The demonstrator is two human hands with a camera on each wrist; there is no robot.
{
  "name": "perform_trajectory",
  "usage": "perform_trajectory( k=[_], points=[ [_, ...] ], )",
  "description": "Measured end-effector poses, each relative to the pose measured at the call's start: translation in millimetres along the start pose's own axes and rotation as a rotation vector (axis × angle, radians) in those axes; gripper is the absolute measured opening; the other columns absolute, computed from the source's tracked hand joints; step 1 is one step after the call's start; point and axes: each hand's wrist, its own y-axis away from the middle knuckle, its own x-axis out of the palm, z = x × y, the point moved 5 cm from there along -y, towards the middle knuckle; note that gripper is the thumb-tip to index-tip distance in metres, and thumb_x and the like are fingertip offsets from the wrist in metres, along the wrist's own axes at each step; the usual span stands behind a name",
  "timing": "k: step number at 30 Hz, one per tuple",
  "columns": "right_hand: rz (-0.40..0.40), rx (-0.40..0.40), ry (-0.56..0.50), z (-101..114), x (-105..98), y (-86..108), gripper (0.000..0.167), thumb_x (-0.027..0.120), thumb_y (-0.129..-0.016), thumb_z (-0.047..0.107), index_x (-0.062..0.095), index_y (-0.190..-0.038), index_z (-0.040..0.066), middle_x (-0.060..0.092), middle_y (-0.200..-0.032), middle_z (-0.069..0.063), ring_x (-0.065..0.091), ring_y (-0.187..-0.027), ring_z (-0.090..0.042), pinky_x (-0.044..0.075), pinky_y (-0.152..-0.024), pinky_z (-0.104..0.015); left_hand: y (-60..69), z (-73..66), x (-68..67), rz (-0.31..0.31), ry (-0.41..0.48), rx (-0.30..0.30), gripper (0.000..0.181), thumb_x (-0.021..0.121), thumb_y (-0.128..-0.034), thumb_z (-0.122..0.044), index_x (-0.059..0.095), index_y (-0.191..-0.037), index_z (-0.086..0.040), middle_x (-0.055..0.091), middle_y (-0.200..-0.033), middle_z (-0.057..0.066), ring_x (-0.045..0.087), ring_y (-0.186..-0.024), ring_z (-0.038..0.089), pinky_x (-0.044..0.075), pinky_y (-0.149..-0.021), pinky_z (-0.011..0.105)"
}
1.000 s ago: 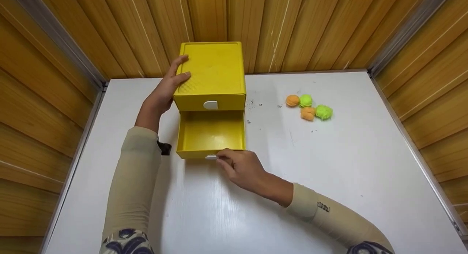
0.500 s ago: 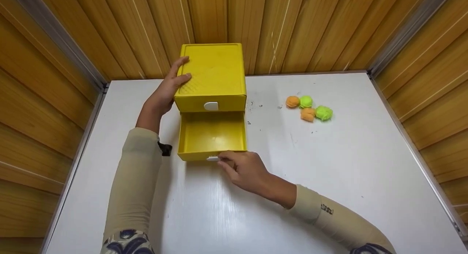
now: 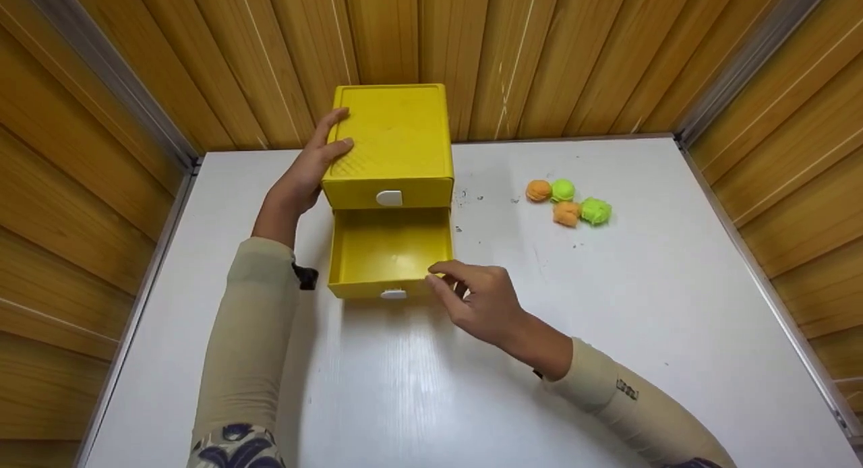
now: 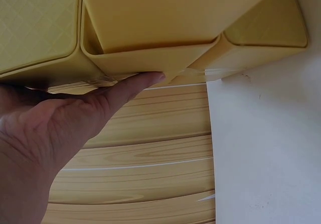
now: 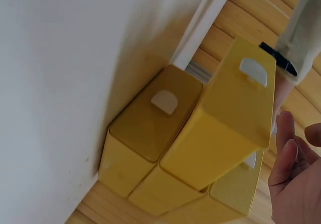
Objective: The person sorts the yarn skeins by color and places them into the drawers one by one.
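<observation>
A yellow drawer cabinet (image 3: 398, 131) stands at the back of the table, its middle drawer (image 3: 364, 245) pulled out and showing a bare inside. The left hand (image 3: 300, 174) presses the cabinet's left side, with two fingertips on the top edge; in the left wrist view this hand (image 4: 65, 126) has a straight finger along the wall. Right of the drawer's white handle (image 3: 394, 294), the right hand (image 3: 485, 303) hovers at the front's right corner, thumb and forefinger slightly apart. In the right wrist view the right hand (image 5: 301, 189) holds nothing, beside the pulled-out drawer (image 5: 220, 118).
Two orange balls (image 3: 539, 191) (image 3: 566, 214) and two green ones (image 3: 562, 191) (image 3: 596, 212) lie in a cluster on the white table (image 3: 661, 286), right of the cabinet. Wood-patterned walls (image 3: 512, 63) enclose the table's back and sides.
The right hand has let go of the lower white handle and moved right and slightly up. The left hand stays on the cabinet, and the drawer remains pulled out.
</observation>
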Motion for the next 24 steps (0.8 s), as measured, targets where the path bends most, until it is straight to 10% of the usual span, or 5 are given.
perform_trajectory(
  k=[14,24],
  points=[
    [-0.097,0.111,0.133,-37,-43,3.0,0.012,0.08,-0.093,0.01,0.08,-0.105,0.007,0.08,-0.076,-0.003,0.069,-0.055,-0.011,0.054,-0.054,-0.022,-0.5,0.6,1.2,0.0,0.0,0.003,0.063,0.048,-0.1102,-0.037,0.019,-0.163,-0.053,-0.002,-0.18,0.003,0.043,-0.148,0.028,0.045,-0.12,0.043],
    [-0.024,0.367,0.216,-79,-59,11.1,0.02,0.076,-0.098,0.019,0.079,-0.115,0.01,0.081,-0.082,-0.008,0.067,-0.057,-0.014,0.05,-0.057,-0.026,-0.2,0.2,0.9,-0.002,-0.006,0.005,0.062,0.049,-0.1098,-0.038,0.019,-0.162,-0.053,0.002,-0.179,0.005,0.051,-0.14,0.027,0.052,-0.108,0.034]
  ],
)
